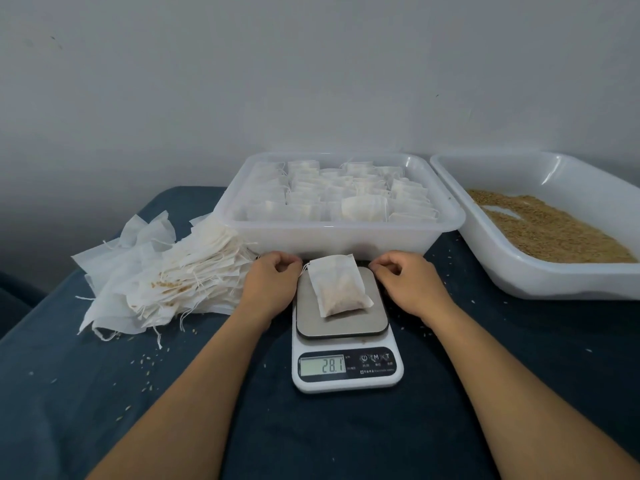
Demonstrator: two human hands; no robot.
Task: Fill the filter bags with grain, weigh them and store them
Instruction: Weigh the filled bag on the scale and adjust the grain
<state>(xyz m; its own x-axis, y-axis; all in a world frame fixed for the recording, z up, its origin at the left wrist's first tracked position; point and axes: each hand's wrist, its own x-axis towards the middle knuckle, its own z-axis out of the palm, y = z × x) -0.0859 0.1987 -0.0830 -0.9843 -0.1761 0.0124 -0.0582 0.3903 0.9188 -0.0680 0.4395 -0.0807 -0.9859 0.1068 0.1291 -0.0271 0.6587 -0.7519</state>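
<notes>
Weighing a filled bag

Your filled filter bag [337, 285] lies on the scale [346, 327], which reads 28.1. Your left hand [272, 282] and right hand [408, 284] sit beside it, fingers curled, grasping nothing visible.

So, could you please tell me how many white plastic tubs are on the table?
2: one tub of filled bags behind the scale, one tub of grain at right, partly cut off.
</notes>
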